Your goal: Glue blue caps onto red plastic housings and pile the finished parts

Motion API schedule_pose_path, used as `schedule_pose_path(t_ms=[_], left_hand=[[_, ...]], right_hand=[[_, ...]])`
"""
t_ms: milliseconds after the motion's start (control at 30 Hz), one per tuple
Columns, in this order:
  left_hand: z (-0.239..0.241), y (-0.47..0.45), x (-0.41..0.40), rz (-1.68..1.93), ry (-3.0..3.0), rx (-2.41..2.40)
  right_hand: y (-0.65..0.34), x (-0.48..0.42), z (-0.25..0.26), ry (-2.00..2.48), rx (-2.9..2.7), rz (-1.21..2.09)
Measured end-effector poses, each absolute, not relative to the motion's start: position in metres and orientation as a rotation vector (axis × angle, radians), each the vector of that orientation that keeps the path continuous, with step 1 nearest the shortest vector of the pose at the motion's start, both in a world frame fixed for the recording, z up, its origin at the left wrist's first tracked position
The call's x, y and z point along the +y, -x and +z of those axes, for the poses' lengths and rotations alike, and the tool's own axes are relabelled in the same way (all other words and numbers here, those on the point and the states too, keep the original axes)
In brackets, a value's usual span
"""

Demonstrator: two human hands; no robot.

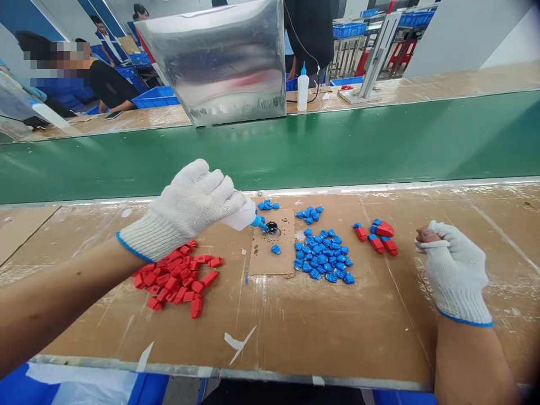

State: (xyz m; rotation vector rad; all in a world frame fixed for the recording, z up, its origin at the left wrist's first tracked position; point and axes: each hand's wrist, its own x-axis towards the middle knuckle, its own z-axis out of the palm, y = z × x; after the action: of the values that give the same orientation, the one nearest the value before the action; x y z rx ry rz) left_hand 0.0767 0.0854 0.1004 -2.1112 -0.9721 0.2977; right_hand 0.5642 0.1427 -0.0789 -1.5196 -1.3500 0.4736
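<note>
My left hand (198, 197), in a white knit glove with a blue cuff, is closed around a translucent squeeze bottle (241, 214). The bottle tilts down to the right, its blue nozzle at a small round dish of dark liquid (272, 228). That dish stands on a stained cardboard piece (261, 261). Off to the right, my gloved right hand (453, 267) rests in a fist with bare fingertips, and nothing shows in it. Red plastic pieces (179, 278) lie heaped below my left forearm. Small blue pieces (323, 256) are piled right of the cardboard. Several joined red-and-blue pieces (382, 236) lie nearer my right hand.
Behind the table runs a green strip (358, 140). On the ledge beyond it stand a shiny metal panel (223, 62), a second squeeze bottle (302, 90) and a metal stand (373, 62). Blue bins (156, 97) and other people are in the background.
</note>
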Motion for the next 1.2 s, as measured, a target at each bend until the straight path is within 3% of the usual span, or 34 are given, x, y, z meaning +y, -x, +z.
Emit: schedule_pose_path(t_ms=[567,1200], left_hand=[[0.098,-0.081,0.093,0.408,2.104,-1.114],[0.09,-0.072,0.087,0.282,2.08,-1.03]], right_hand=[[-0.558,0.141,-0.069,1.518,-1.266,0.498],[-0.553,0.142,-0.065,1.51,-1.232,0.514]])
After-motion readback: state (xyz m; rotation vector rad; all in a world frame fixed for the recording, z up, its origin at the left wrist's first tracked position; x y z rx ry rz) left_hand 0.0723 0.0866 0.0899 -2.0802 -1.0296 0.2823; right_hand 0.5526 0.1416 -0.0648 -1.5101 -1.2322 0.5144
